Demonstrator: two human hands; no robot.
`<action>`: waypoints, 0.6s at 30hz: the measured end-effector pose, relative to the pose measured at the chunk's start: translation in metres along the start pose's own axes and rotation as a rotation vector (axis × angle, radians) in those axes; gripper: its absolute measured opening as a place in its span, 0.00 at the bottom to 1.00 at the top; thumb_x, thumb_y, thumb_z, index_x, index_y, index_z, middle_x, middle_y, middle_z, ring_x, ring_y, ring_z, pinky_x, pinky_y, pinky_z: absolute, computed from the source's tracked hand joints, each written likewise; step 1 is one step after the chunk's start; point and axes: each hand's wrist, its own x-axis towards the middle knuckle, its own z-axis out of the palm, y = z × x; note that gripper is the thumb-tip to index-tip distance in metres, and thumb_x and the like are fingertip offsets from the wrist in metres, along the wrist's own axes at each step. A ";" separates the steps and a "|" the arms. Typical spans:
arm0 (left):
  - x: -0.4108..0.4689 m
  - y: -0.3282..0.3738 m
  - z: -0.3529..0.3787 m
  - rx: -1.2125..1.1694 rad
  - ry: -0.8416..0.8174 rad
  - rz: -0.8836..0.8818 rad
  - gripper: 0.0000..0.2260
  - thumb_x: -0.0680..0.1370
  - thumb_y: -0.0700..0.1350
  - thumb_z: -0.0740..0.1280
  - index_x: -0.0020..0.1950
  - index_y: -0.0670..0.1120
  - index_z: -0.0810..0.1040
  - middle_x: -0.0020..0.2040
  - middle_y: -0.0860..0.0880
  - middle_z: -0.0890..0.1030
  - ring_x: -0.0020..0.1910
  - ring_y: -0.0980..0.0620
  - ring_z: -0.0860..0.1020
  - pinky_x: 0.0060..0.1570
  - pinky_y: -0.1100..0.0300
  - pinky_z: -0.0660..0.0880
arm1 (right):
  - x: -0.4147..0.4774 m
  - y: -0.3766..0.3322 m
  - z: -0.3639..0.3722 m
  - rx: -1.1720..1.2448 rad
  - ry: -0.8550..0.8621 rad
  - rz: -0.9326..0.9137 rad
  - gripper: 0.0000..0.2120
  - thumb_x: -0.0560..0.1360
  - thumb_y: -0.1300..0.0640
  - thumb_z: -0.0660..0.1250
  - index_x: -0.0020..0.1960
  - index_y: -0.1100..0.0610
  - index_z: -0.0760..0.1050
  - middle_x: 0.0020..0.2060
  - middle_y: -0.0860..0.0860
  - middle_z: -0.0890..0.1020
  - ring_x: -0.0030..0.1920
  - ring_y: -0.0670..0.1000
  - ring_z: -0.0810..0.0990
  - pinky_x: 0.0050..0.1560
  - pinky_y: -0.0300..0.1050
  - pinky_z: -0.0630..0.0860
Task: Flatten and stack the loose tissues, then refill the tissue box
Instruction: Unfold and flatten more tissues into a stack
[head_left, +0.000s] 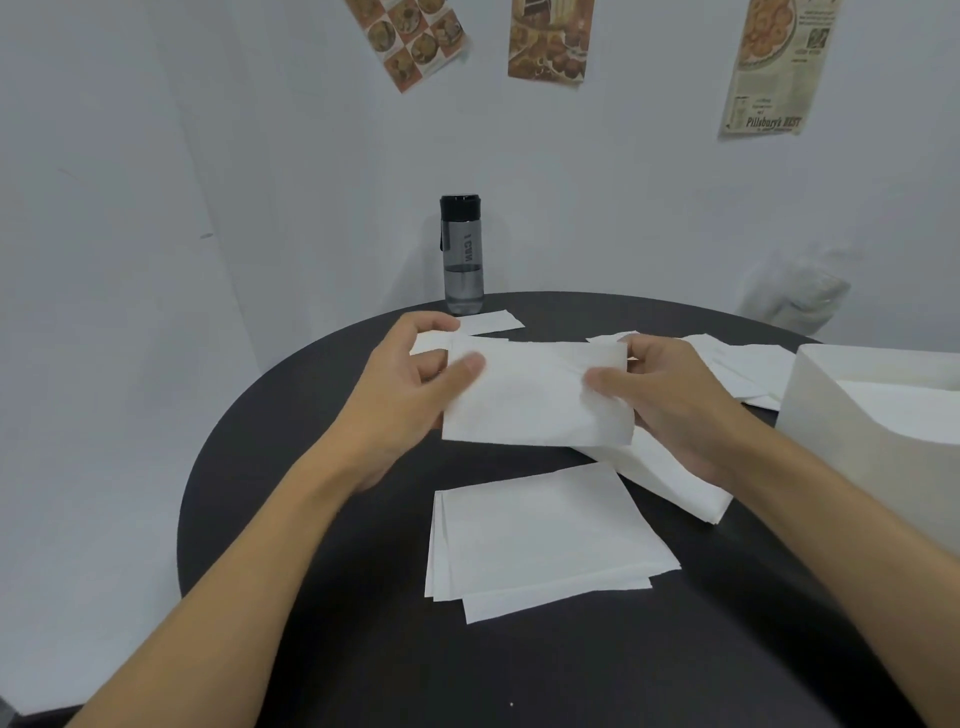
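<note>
A white tissue (530, 400) hangs above the round black table (311, 519), stretched between both hands. My left hand (410, 389) pinches its left edge with thumb on top. My right hand (670, 400) pinches its right edge. Below them lies a flat stack of tissues (545, 540), its sheets slightly fanned. A second pile of tissues (670, 483) lies partly under my right hand. Loose tissues (743, 364) are scattered at the back right, and one more tissue (488, 322) lies behind my left hand. The white tissue box (852, 447) stands open at the right edge.
A grey water bottle (461, 254) with a black cap stands at the table's back edge against the white wall. A crumpled white plastic bag (795, 296) sits behind the table at the right. Food posters hang on the wall.
</note>
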 end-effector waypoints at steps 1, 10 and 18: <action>-0.001 -0.002 0.000 0.042 0.000 0.014 0.15 0.80 0.43 0.69 0.65 0.51 0.70 0.43 0.50 0.86 0.44 0.44 0.84 0.47 0.48 0.82 | -0.001 -0.001 0.000 -0.008 -0.049 0.016 0.05 0.77 0.66 0.68 0.53 0.62 0.78 0.48 0.58 0.86 0.50 0.58 0.85 0.55 0.52 0.81; -0.025 -0.008 0.000 0.144 -0.150 -0.005 0.20 0.78 0.38 0.71 0.63 0.56 0.71 0.38 0.42 0.84 0.35 0.47 0.80 0.37 0.58 0.75 | -0.012 -0.009 -0.004 -0.342 -0.394 0.047 0.08 0.74 0.59 0.74 0.52 0.55 0.79 0.38 0.49 0.84 0.40 0.48 0.79 0.40 0.41 0.73; -0.038 -0.022 -0.008 0.278 -0.305 0.007 0.14 0.76 0.43 0.72 0.58 0.57 0.77 0.42 0.42 0.82 0.43 0.39 0.82 0.45 0.44 0.78 | -0.015 -0.006 -0.002 -0.587 -0.567 0.027 0.09 0.73 0.54 0.75 0.51 0.50 0.80 0.40 0.46 0.85 0.41 0.45 0.81 0.47 0.47 0.76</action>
